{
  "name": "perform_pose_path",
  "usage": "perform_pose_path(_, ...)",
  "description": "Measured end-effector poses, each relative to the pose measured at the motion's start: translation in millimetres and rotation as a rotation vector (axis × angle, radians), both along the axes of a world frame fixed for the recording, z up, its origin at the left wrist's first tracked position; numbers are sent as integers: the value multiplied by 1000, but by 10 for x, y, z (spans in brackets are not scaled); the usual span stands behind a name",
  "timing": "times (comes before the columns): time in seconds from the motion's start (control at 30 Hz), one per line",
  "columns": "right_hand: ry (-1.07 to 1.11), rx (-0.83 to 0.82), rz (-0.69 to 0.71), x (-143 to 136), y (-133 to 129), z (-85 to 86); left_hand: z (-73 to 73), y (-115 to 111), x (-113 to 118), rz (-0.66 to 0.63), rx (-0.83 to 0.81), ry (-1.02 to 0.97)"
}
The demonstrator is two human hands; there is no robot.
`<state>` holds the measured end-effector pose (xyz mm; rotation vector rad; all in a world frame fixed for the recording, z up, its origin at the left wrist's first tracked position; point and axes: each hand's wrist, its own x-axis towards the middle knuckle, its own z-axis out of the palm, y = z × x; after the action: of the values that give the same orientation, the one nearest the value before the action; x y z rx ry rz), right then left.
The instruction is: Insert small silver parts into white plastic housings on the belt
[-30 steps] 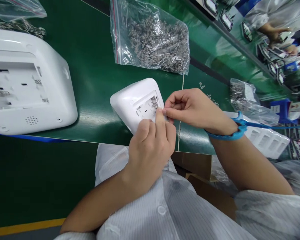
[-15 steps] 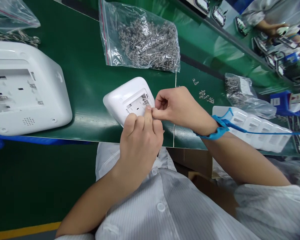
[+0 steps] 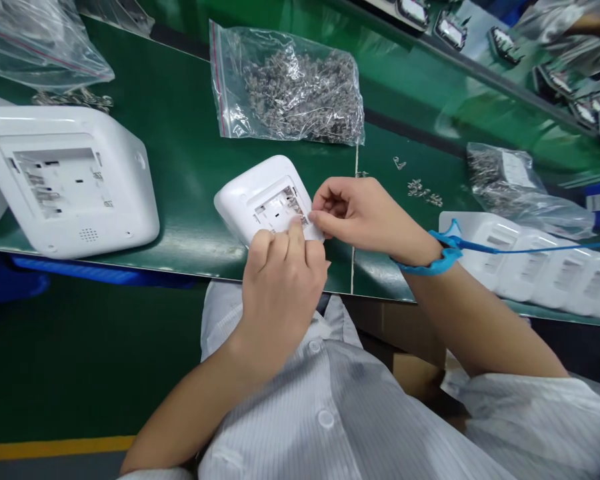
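A white plastic housing (image 3: 240, 200) lies tilted on the green bench, its recessed compartment facing up with small metal contacts at the right side. My left hand (image 3: 285, 287) is at its near edge, the index finger reaching into the compartment and the other fingers curled; what it presses or grips is hidden. At the housing's right edge is my right hand (image 3: 353, 210), its thumb and index finger drawn together near the metal contacts. Any small piece between those fingertips is too small to make out. A blue band circles my right wrist.
A bag of metal parts (image 3: 300, 90) lies behind the housing. Another white housing (image 3: 135, 193) stands left, below a plastic bag (image 3: 45, 50). Loose metal clips (image 3: 423, 191), a second parts bag (image 3: 510, 180) and a row of white housings (image 3: 515, 260) are right.
The camera view has shifted, moving most things slightly right in the picture. My right thumb and index finger have drawn slightly back from my left fingertip, still close to the housing.
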<state>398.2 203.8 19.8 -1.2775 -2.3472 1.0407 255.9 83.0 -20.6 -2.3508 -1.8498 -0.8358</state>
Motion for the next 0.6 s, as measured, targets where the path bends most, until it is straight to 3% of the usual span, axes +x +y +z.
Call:
perform_pose_path(0.13, -41, -16, 4, -35, 51, 14, -61, -107, 41, 50, 93, 86)
perform_pose_path(0.4, -299, 161, -13, -194, 51, 23, -60, -116, 55, 56, 90, 138)
perform_pose_path(0.6, -260, 87, 28, -135, 16, 31, -69, -152, 38, 51, 100, 166)
